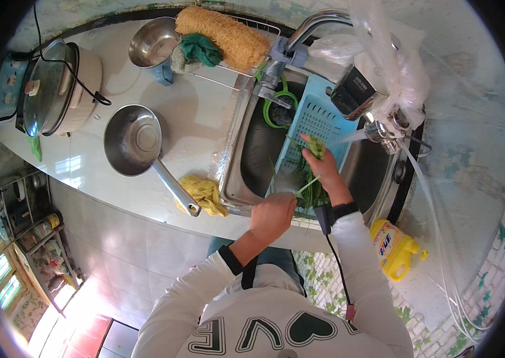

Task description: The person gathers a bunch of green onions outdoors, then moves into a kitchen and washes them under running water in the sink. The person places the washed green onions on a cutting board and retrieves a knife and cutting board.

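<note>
My right hand [329,172] is over the stainless steel sink [254,156], gripping leafy greens [316,147] around the pale stalks. Closed at the sink's near edge, my left hand [272,215] has hold of a thin green stem [308,185] that slants up toward the right hand. Beneath both hands, a light blue perforated plastic basket [317,114] lies across the sink. Long, thin green leaves [313,192] are bunched in its near part, partly hidden by my right hand. A stream of water [351,137] runs from the chrome tap fitting [378,130] toward the greens.
A green-rimmed strainer [281,111] sits in the sink under a grey faucet [271,76]. Left on the counter are a steel saucepan [134,141], a yellow cloth [203,192] and a steel pot [152,42]. A yellow detergent bottle [395,250] stands right; a loofah [223,36] rests behind.
</note>
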Available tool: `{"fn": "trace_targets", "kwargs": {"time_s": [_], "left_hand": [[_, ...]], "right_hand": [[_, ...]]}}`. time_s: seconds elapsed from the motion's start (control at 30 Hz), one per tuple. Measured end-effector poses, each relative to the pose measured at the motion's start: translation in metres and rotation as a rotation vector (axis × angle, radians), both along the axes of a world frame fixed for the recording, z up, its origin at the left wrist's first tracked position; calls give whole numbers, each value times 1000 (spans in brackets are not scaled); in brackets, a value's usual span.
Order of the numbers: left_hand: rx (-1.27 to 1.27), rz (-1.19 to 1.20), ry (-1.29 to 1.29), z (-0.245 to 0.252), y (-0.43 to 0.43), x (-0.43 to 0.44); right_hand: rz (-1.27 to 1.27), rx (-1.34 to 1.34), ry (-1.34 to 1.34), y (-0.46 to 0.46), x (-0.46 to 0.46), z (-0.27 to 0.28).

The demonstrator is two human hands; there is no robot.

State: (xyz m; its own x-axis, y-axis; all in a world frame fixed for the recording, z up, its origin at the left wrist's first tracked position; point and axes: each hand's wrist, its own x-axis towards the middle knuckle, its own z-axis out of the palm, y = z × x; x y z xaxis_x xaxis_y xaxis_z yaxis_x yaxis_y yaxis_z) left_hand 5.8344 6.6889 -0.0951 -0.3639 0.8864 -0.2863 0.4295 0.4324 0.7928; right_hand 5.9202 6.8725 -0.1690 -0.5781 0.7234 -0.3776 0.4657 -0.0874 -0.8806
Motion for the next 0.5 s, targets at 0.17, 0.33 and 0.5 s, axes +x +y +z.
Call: {"fn": "trace_targets", "kwargs": {"time_s": [0.17, 0.33, 0.5], "left_hand": [[20, 20, -5, 8, -2, -8], [246, 6, -112, 21, 7, 16], [255, -97, -128, 25, 0, 31]], "right_hand": [[93, -189, -96, 5, -10, 20], [-181, -14, 38, 2, 44, 84], [307, 420, -70, -7, 24, 49]]}}
